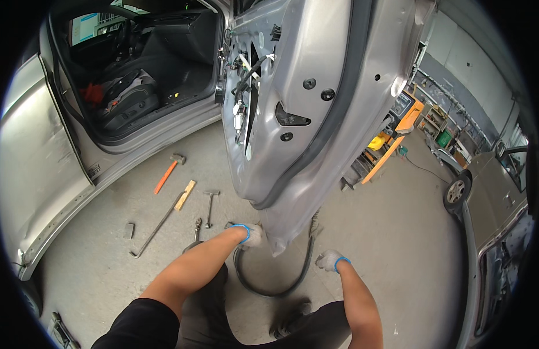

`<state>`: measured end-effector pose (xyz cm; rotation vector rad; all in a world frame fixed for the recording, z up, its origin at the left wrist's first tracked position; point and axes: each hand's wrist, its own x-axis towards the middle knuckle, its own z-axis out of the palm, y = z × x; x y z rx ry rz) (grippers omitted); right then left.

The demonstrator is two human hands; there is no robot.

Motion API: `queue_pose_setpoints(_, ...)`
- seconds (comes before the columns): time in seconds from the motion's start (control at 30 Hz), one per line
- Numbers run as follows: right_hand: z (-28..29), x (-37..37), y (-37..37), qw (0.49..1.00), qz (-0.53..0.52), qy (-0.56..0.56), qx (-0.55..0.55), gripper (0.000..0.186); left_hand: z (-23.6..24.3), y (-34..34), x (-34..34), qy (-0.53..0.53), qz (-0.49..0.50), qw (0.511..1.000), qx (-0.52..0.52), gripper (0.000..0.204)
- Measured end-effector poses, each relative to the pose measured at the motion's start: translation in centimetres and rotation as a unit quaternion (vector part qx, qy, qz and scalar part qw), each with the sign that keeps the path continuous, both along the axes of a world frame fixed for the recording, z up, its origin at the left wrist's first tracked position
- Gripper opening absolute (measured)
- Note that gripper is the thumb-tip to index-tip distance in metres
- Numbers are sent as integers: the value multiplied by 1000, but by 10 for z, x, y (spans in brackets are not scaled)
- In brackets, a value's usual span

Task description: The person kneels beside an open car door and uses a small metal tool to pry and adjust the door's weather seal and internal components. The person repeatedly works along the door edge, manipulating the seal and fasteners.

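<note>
The grey car door stands open from the car body ahead of the person, its lower corner pointing down at the floor. The gloved left hand is just left of that corner, fingers bent; its grip is hidden, so whether it holds anything cannot be told. The gloved right hand sits apart from the door, to the right of its corner, loosely curled, contents unclear. A black hose loops below the door. Left of it lie a T-shaped tool, an orange-handled hammer and a bent metal bar.
</note>
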<state>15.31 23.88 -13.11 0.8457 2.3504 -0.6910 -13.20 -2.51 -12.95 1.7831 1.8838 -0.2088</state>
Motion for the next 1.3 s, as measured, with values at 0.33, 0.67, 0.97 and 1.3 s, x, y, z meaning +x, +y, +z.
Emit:
queue_pose_setpoints(0.33,-8,6,11,1000,-11,6,-1,31,16,-7,3,-39,162,981,104,27)
queue_pose_setpoints(0.67,-27,3,16,998,13,-26,59,32,64,-19,15,-97,177,977,67,49)
queue_pose_setpoints(0.97,-20,1,12,997,28,26,66,39,51,-14,11,-138,261,955,17,47)
queue_pose_setpoints(1.3,34,-3,-20,991,83,0,107,34,49,-15,15,-157,349,922,61,50)
